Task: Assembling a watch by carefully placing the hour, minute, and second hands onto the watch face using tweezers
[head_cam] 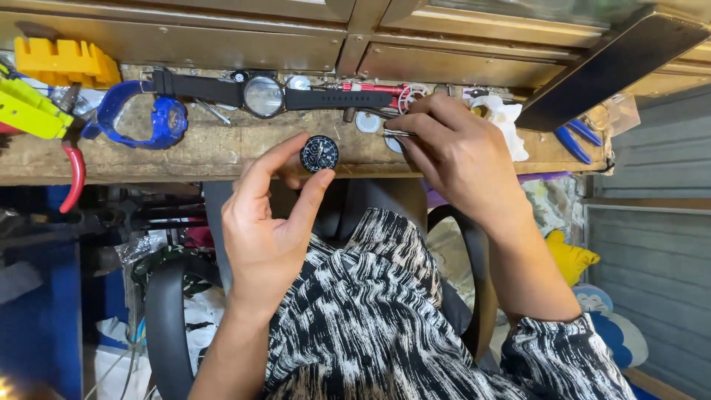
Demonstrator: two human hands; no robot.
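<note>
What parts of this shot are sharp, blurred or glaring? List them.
Head view: the round black watch dial in the left hand is sharp; glare whitens the crystal of the strapped watch on the workbench; the right hand is crisp; frame edges bend slightly.

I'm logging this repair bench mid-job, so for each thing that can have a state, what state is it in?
Left hand: pinching the black watch dial.
Black watch dial: strapless, face toward the camera.
Right hand: gripping thin metal tweezers.
Tweezers: tips closed, pointing left.
Black-strapped watch: lying flat, strap stretched out.
Blue watch case: lying on the bench.
Red-handled pliers: handle hanging over the bench edge.
</note>
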